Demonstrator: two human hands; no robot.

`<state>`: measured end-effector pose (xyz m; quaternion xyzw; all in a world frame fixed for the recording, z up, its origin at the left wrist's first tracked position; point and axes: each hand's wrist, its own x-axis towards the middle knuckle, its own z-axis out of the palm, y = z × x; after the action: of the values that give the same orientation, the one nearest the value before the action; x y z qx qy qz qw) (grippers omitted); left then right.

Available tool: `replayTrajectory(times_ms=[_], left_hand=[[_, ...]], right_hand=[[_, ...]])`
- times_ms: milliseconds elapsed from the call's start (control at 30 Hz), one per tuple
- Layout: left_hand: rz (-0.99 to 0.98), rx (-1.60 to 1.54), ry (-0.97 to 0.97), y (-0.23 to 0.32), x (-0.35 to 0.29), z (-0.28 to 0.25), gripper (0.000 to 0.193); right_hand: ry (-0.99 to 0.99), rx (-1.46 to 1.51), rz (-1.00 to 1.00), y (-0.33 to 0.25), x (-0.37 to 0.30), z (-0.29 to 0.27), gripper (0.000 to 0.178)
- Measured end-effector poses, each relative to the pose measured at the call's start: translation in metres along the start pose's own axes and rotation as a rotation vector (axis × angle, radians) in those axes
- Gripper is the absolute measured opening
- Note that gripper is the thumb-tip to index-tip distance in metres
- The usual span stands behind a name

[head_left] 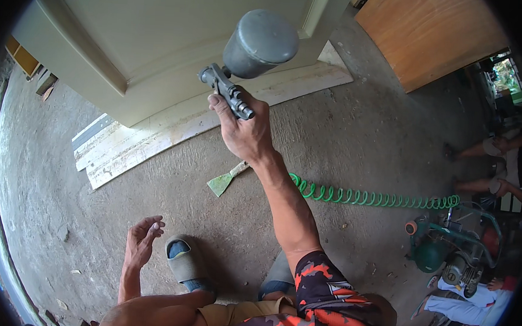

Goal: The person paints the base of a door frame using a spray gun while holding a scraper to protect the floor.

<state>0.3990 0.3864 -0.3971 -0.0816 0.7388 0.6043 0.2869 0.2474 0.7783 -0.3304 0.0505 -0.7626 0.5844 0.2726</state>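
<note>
A metal spray gun [235, 98] with a grey paint cup [261, 43] is gripped in my right hand [248, 129], its nozzle turned toward the left. Close beyond it stands a pale beige panelled door [179, 38], its lower edge near white boards [154, 147] on the floor. My left hand [141, 242] hangs low by my knee, fingers loosely bent and nothing visible in them. Below my right wrist, a scraper [224, 181] with a green-stained blade lies on the concrete; my forearm partly hides its handle. A green coiled hose [366, 197] runs right from behind that forearm.
At the right, the hose reaches a green air compressor [432, 254]. Two people are at the right edge, one with pale blue trousers [458, 306] beside the compressor. A brown wooden panel [430, 39] stands at the far right. My sandalled foot [184, 260] rests on the floor.
</note>
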Motion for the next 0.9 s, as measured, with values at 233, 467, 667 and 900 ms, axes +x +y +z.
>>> replayTrajectory(times_ms=[233,467,667,900], left_hand=[[-0.001,0.016,0.006,-0.001,-0.003,-0.001,0.042],[0.003,0.017,-0.032,0.0,0.005,-0.003,0.039],[0.024,0.112,0.027,0.013,0.006,-0.005,0.041],[0.11,0.069,-0.06,-0.011,0.019,0.0,0.048]], right_hand=[[-0.102,0.03,0.043,-0.017,-0.013,0.02,0.028],[-0.13,-0.004,0.08,-0.019,-0.031,0.024,0.034],[-0.031,0.018,0.03,-0.024,-0.045,0.03,0.032],[0.069,-0.066,0.054,-0.054,-0.045,-0.004,0.032]])
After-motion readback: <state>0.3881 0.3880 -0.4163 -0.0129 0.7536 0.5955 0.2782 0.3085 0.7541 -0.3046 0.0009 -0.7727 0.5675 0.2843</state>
